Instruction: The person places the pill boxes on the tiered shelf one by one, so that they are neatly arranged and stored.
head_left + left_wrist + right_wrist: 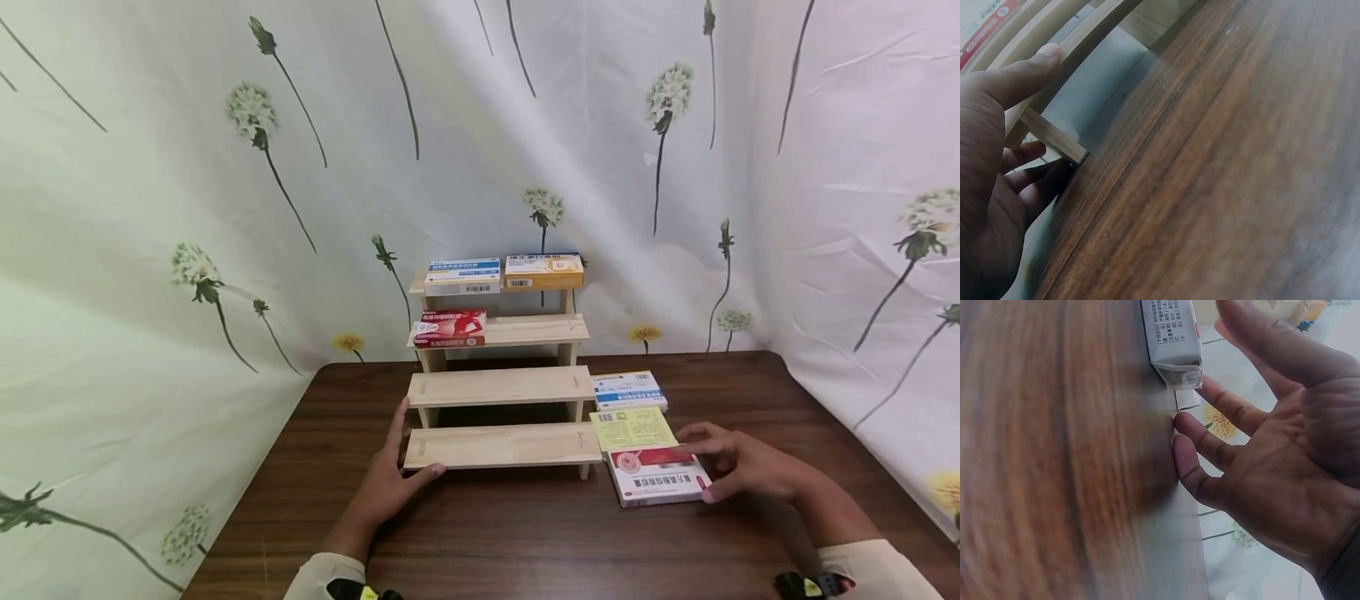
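Observation:
A small stepped wooden rack (498, 446) stands on the brown table. My left hand (390, 479) holds its left end, the thumb on the front edge of the lowest step and the other fingers beside and below it. My right hand (738, 467) is at the right end of a red and white medicine box (660, 483), fingers loosely bent. In the right wrist view, the thumb stands off from that box (1175, 337), while the lower fingertips are close to the tabletop. Whether a finger touches the box, I cannot tell.
Blue and white (462, 277) and orange and white (543, 271) boxes sit on the top step. A red box (450, 327) lies on the step below. Right of the rack are a yellow box (633, 429) and another blue and white box (628, 392). Floral cloth (480, 183) hangs behind.

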Available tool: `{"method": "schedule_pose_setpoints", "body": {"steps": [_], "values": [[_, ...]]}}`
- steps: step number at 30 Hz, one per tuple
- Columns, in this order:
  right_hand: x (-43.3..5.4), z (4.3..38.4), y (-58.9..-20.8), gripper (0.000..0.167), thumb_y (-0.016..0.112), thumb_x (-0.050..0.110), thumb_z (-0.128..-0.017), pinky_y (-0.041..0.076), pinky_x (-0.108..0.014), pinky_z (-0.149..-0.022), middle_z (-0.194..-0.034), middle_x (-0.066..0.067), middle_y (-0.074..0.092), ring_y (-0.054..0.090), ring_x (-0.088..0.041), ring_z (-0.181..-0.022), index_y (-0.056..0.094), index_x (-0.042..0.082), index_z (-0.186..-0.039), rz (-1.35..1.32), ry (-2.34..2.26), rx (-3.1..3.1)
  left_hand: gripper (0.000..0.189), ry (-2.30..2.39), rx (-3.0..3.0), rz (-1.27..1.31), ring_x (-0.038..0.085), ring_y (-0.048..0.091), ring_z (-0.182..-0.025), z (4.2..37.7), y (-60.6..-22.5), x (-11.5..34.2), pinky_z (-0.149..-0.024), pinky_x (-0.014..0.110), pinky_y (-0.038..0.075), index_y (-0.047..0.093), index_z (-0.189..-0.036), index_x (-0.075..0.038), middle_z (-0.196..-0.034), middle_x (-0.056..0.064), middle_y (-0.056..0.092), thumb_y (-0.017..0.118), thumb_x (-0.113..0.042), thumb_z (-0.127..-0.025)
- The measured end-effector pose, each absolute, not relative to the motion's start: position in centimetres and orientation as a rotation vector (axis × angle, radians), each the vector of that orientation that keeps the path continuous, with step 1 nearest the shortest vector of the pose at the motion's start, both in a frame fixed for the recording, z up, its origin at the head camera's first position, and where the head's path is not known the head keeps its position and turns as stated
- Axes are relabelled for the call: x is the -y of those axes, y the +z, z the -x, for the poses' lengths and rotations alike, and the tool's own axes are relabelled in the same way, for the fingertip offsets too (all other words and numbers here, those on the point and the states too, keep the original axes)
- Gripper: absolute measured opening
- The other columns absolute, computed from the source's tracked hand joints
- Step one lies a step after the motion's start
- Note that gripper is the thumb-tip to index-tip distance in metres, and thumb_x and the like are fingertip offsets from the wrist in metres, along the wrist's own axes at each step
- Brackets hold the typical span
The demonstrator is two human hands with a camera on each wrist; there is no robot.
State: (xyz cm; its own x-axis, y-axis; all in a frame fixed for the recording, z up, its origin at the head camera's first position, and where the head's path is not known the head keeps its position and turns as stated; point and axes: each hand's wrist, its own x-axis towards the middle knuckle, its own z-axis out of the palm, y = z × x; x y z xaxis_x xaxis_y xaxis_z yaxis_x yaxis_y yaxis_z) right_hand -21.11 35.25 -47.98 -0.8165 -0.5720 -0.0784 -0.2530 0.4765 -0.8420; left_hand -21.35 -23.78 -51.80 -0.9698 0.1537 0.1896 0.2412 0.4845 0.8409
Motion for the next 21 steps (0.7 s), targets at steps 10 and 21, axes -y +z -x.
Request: {"method": "schedule_pose_setpoints", "body": {"steps": [10,21], "values": [[-35.31,21.04,-48.22,0.060,0.090,0.019,-0.088,0.051,-0.024,-0.089,-0.156,-0.035,0.043,0.056,0.001,-0.117,0.073,0.014,-0.145,0.756,-1.245,-2.405,0.122,-1.491,2.649,0.335,0.038,0.065,-0.137,21.41,-51.82,23.78,-0.112,0.060,0.054,-0.002,-0.175,-0.045,-0.166,0.025,0.048,0.089,-0.036,-0.094],[-35.38,21.04,-48.32,0.057,0.092,0.019,-0.086,0.048,-0.026,-0.087,-0.154,-0.032,0.049,0.050,0.009,-0.115,0.076,0.012,-0.140,0.695,-1.174,-2.477,0.124,-1.510,2.641,0.322,0.042,0.062,-0.140,21.39,-51.90,23.78,-0.114,0.062,0.051,-0.002,-0.173,-0.050,-0.167,0.026,0.047,0.091,-0.037,-0.092]]}}
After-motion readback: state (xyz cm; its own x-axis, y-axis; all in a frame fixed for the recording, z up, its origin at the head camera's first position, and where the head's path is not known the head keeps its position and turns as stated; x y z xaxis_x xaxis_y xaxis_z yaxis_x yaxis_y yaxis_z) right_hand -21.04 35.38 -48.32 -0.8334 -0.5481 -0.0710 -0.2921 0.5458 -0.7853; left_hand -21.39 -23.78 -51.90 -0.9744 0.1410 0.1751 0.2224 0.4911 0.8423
